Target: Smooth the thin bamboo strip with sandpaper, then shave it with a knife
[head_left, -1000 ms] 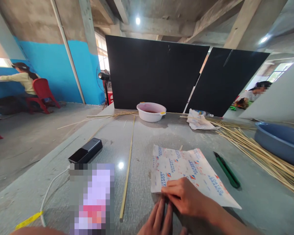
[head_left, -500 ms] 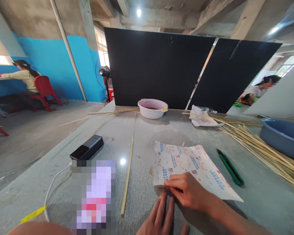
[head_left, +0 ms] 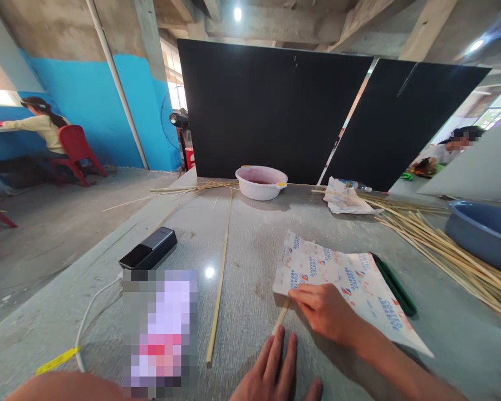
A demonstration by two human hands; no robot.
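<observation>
My right hand (head_left: 328, 313) pinches the near left edge of a sandpaper sheet (head_left: 338, 273), white-backed with "COATED ABRASIVE" print. The sheet lies over a thin bamboo strip (head_left: 282, 317), whose near part shows between my two hands and whose far tip pokes out past the paper. My left hand (head_left: 271, 365) rests with its fingers stretched out, the fingertips on the near end of that strip. Left of my hands, a second bamboo strip (head_left: 220, 278) lies lengthwise on the table. The sheet's right side partly covers a green-handled cutter (head_left: 396, 287).
A black power bank (head_left: 149, 248) with a white cable and a blurred-out phone (head_left: 162, 328) are on the left. At the back stand a white basin (head_left: 261, 191) and crumpled paper (head_left: 346, 199). Bamboo strips (head_left: 438, 248) and a blue basin (head_left: 484, 234) are at right.
My right hand has moved the sandpaper a little away and to the right along the strip, uncovering more of the strip and overlapping the cutter. My left hand has stayed nearly in place.
</observation>
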